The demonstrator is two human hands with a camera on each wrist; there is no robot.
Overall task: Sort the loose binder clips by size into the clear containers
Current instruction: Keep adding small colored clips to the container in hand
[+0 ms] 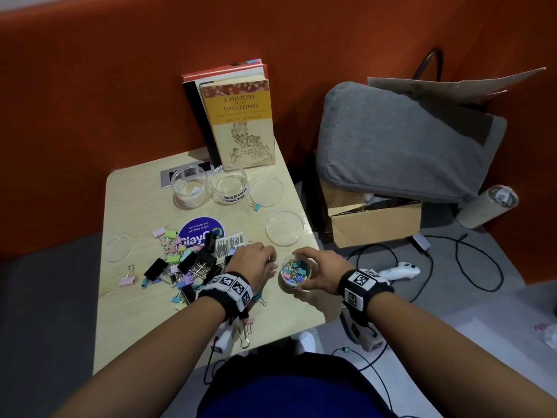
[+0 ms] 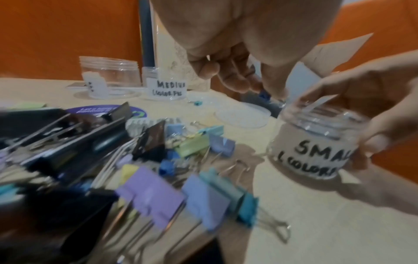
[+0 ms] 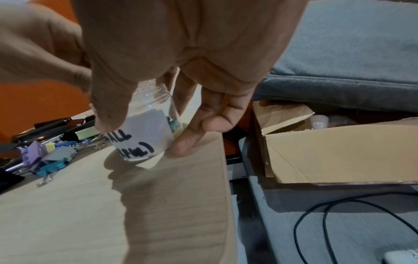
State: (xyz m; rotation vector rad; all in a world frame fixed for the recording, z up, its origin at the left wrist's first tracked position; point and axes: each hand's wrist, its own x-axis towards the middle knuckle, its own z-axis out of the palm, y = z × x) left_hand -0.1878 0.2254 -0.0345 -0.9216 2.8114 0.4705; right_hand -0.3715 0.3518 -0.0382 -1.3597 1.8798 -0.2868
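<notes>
Binder clips (image 1: 184,267), black and pastel, lie heaped on the near left part of the desk (image 1: 144,327), and more small coloured ones fill the small jar (image 1: 295,274) near its right edge. My right hand (image 1: 319,271) grips that jar from the side, thumb and fingers (image 3: 187,141) wrapped round its wall; the label reads "SMALL". My left hand (image 1: 254,262) hangs just beside the jar's open mouth, fingers (image 2: 226,75) curled, pinching a little blue clip (image 2: 264,94) above the rim. Farther back stand the medium jar (image 1: 229,184) and another clear jar (image 1: 189,187), both upright, with three lids (image 1: 266,192) lying flat around them. A yellow book (image 1: 241,125) stands against the orange wall.
</notes>
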